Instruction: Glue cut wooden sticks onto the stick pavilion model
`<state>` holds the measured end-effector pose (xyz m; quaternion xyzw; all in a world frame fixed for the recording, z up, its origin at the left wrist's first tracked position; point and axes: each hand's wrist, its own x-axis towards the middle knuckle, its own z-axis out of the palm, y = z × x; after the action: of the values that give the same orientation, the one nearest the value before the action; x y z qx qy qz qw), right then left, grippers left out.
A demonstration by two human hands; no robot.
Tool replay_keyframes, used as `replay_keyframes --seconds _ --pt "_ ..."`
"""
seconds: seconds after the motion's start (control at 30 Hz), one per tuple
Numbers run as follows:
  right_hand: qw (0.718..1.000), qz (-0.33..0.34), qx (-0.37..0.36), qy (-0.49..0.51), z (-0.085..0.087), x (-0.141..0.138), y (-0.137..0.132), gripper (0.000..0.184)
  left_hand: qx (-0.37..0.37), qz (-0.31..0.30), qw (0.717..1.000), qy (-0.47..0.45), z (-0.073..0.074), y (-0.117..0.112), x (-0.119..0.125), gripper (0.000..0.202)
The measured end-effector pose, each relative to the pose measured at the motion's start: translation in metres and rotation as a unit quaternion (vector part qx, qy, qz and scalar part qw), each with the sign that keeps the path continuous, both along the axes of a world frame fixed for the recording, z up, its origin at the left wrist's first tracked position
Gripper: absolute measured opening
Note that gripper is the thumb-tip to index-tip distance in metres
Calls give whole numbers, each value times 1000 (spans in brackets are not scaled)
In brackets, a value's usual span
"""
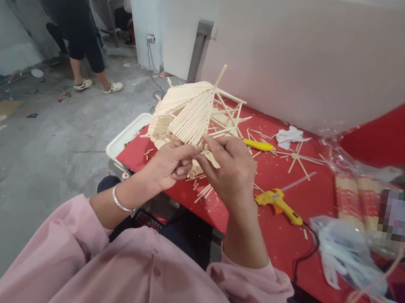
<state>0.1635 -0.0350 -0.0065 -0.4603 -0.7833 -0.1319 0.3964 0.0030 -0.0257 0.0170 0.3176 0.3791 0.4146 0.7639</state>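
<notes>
A model house (192, 113) built of thin wooden sticks stands on the red table, its sloped roof covered in sticks laid side by side. One stick rises from the peak, and the right side is an open frame. In front of its lower roof edge, my left hand (173, 166) is closed, thumb and forefinger pinched together. My right hand (231, 169) meets it there, also in a pinch. Whatever lies between the fingertips is too small and covered to make out. A yellow cutter knife (258, 145) lies just beyond my right hand.
On the red table (287, 250) lie a yellow glue gun (280, 205) with its cord, loose sticks (297, 160), crumpled tissue (290, 137), bundled sticks (351, 198) and a plastic bag (344, 255). White boards (301, 54) stand behind. A person (68, 13) stands at far left.
</notes>
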Motion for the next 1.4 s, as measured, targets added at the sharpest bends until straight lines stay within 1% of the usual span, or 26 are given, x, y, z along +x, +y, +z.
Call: replay_keyframes --seconds 0.17,0.27,0.33,0.43,0.57,0.73,0.9,1.07,1.23,1.4 --pt "1000 6 15 -21 -1 1 1 42 22 20 1000 11 1 1 0 41" --pt "1000 2 -8 13 -2 1 1 53 26 30 999 33 3 0 1 42" --pt "999 -1 -22 38 -2 1 -1 55 29 37 998 46 4 0 2 44" --pt "998 3 -26 53 -3 1 -4 48 33 41 997 61 4 0 2 47" --pt "998 5 -24 50 -5 1 -5 38 32 39 996 72 3 2 2 44" --pt "998 18 -7 56 -8 1 -3 38 42 29 997 62 0 5 -1 40" --pt "999 2 -23 49 -7 -1 -3 33 48 22 996 67 1 5 -2 42" --pt "998 10 6 62 -6 -5 -2 27 50 18 997 57 3 5 -3 41" --pt "998 7 20 64 -8 -6 1 26 44 18 998 47 4 3 -3 39" --pt "997 4 24 71 -5 -4 -8 28 55 14 997 57 4 3 -3 44"
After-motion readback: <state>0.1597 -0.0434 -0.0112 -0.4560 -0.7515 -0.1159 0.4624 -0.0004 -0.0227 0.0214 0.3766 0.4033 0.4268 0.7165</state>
